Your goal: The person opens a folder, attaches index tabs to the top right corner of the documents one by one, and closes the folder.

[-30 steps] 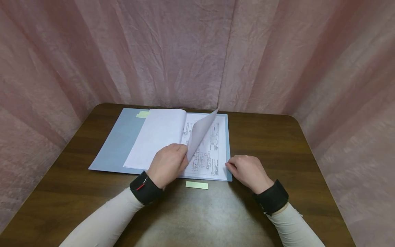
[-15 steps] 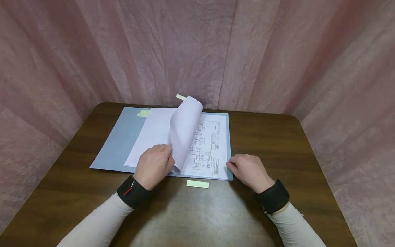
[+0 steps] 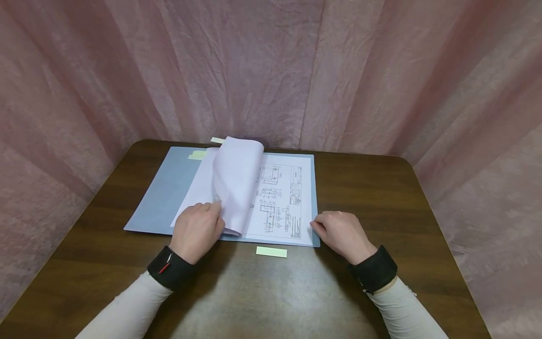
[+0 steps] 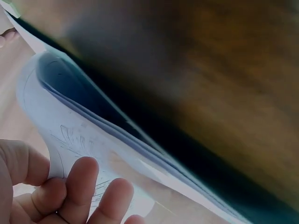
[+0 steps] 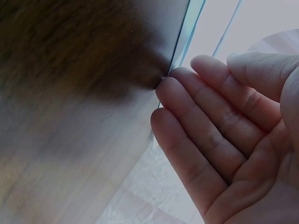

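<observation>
A light blue folder (image 3: pixel 156 197) lies spread on the table, with white sheets over its middle and right. My left hand (image 3: pixel 196 230) pinches the edge of a turned sheet (image 3: pixel 239 183), which bends over to the left in a rounded curl. In the left wrist view, thumb and index finger meet on this sheet (image 4: pixel 37 93), with line drawings visible on it. To its right lies a flat page of technical drawings (image 3: pixel 279 197). My right hand (image 3: pixel 340 235) touches the folder's lower right edge; the right wrist view shows its fingers (image 5: pixel 212 140) extended, the thumb near the index finger.
A pale green sticky strip (image 3: pixel 271 252) lies on the brown wooden table (image 3: pixel 364 188) in front of the folder. Another green tab (image 3: pixel 197 155) is at the folder's top left, and one (image 3: pixel 218 140) sticks out from the turned sheet. A pink curtain (image 3: pixel 271 70) hangs behind.
My left hand has moved left, carrying the sheet over from the right side, and more of the drawing page is uncovered. The right hand stays in place at the folder's edge.
</observation>
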Available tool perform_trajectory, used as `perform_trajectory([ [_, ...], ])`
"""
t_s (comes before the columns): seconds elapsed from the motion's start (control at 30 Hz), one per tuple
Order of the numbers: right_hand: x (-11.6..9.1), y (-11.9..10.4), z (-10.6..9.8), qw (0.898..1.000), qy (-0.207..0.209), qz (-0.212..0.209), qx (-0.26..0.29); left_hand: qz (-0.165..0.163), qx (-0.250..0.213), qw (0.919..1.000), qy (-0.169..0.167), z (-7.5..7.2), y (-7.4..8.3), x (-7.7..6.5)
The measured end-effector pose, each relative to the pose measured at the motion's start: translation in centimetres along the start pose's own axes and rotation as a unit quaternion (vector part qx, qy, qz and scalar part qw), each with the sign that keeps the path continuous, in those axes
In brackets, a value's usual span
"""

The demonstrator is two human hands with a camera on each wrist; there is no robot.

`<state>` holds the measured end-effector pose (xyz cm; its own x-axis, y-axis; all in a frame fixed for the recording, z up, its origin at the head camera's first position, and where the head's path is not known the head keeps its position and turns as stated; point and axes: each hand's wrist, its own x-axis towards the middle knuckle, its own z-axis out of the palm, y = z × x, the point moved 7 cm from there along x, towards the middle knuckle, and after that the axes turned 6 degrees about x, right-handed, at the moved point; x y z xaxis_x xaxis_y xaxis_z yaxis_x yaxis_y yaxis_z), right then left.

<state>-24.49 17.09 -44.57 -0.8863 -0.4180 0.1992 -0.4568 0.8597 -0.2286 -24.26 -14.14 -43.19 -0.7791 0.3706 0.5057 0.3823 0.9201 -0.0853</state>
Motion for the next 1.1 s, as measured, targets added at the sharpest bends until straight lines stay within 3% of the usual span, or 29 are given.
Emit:
perform_trajectory([
  [0.53, -0.1, 0.0, -0.2, 1.0, 0.005, 0.0, 0.004, -0.016, 0.022, 0.9994, -0.023, 0.5, -1.7, -1.0],
  [0.93, -0.2, 0.2, 0.0, 1.0, 0.008, 0.001, 0.004, 0.038, 0.049, 0.9977, -0.026, 1.1, -0.5, -0.1],
  [1.1, -0.1, 0.0, 0.1, 1.0, 0.01, -0.005, 0.003, 0.042, 0.05, 0.9972, -0.036, 1.2, 0.2, 0.3],
])
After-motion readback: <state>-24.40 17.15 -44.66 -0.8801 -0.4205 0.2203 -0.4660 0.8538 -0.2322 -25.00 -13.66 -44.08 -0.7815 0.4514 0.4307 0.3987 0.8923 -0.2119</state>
